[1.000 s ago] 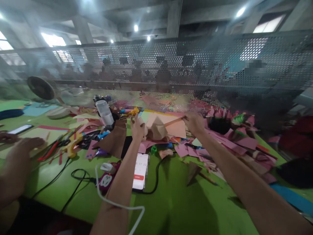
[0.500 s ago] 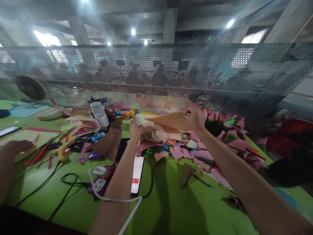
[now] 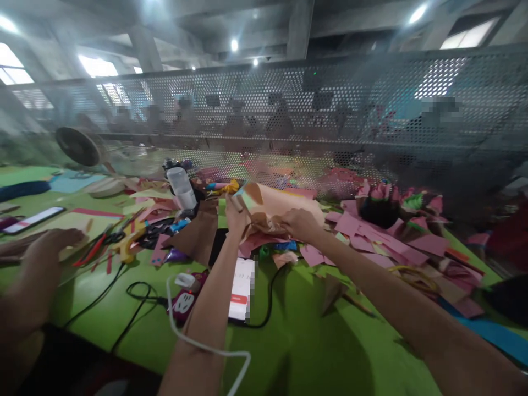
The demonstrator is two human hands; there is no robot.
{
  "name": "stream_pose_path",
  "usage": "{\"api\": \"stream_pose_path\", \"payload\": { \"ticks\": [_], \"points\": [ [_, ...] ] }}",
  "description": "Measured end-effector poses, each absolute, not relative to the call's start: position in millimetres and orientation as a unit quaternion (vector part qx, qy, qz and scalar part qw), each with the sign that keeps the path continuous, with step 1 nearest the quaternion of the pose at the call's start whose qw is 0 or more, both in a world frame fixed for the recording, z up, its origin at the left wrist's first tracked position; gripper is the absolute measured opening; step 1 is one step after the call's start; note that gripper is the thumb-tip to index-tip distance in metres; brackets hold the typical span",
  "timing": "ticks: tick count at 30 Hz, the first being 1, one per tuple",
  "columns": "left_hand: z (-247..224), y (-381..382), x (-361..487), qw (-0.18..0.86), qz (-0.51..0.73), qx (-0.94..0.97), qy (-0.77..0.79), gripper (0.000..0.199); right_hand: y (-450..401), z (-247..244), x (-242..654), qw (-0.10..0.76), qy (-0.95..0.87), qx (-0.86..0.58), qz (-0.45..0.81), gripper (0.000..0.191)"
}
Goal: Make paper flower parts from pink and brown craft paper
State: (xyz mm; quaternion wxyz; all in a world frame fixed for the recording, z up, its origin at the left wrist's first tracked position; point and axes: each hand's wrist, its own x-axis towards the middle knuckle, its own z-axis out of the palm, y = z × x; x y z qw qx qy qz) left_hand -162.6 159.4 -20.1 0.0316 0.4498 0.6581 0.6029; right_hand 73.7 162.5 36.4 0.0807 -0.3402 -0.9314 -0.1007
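Observation:
Both of my hands are at a pile of paper near the middle of the green table (image 3: 322, 352). My left hand (image 3: 236, 215) is closed on something small and pale, at the left end of crumpled brown paper (image 3: 264, 223). The fingers of my right hand (image 3: 300, 223) are bent together at the right end of that brown paper; what they pinch is hidden. Behind them lies a peach paper sheet (image 3: 284, 201). A lit phone (image 3: 242, 289) rests below my left hand, beside my forearm.
Another person's hand (image 3: 61, 239) is at the left, near scissors (image 3: 97, 247) and a yellow glue gun (image 3: 128, 247). A bottle (image 3: 181, 188) stands behind. Pink paper pieces (image 3: 375, 236) spread rightward. A white cable (image 3: 206, 345) crosses my left forearm.
My right hand has come down and left from the raised brown sheet to the crumpled paper. My left hand stays at the pile. The camera view has shifted to the right.

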Motion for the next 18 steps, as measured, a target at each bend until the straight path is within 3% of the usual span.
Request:
{"api": "stream_pose_path", "payload": {
  "ticks": [13,18],
  "points": [
    [-13.4,156.1,-155.7,0.043,0.572,0.469,0.672,0.090,189.3,31.7,107.3,0.039,-0.886,-0.455,-0.077,0.019],
    [-13.3,155.3,-154.7,0.046,0.555,0.475,0.681,0.088,185.3,13.8,108.2,0.029,-0.883,-0.469,-0.015,0.039]
  ]
}}
